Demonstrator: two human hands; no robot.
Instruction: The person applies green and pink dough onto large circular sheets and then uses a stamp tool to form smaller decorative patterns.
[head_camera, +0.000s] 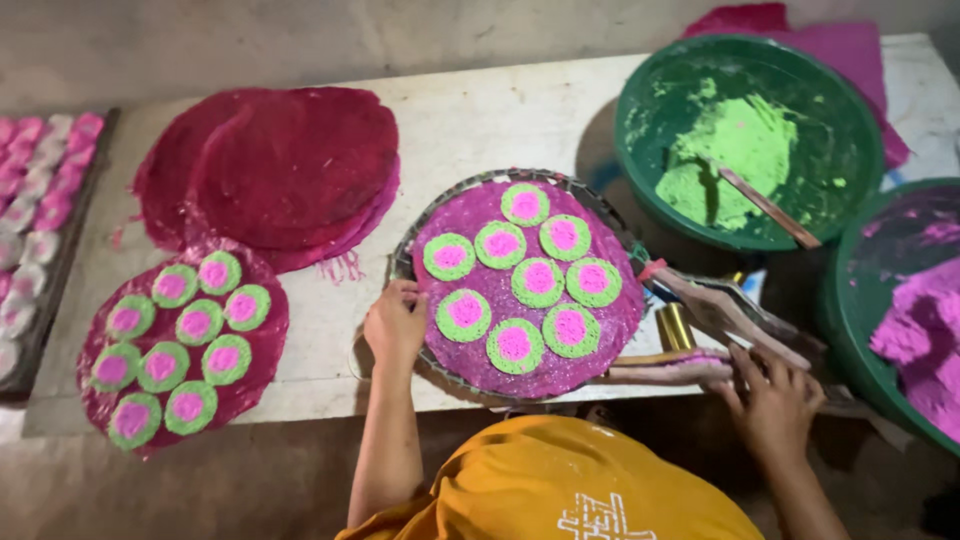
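**Both hands at the tray of green-and-pink discs**

I see my left hand (395, 325) on the left rim of a round woven tray (600, 208), fingers (405, 292) curled over the edge and gripping it. The tray sits on the pale surface (480, 120), near its front edge, and carries a magenta sheet (610, 325) topped with nine discs (515, 345), each a green ring around a pink centre.

My right hand (772, 395) is just right of the tray, at a bundle of flat sticks (725, 315) lying against the tray's right side. Its fingers rest on the lower sticks, partly bent; I cannot tell whether they actually grip one. A small brass-coloured cylinder (677, 325) stands among the sticks.

To the left, well apart from the tray, a second magenta sheet (265, 335) lies on the surface with its own set of green-and-pink discs (190, 365), overhanging the front edge a little. Behind it is a stack of plain dark-red sheets (290, 165).

At the far right stand two green basins: the rear basin (640, 150) holds green powder (740, 150) with a stick in it, the near basin (850, 330) holds pink powder (920, 320). At the far left edge, a dark rack (70, 230) carries rows of small pale and pink pieces.
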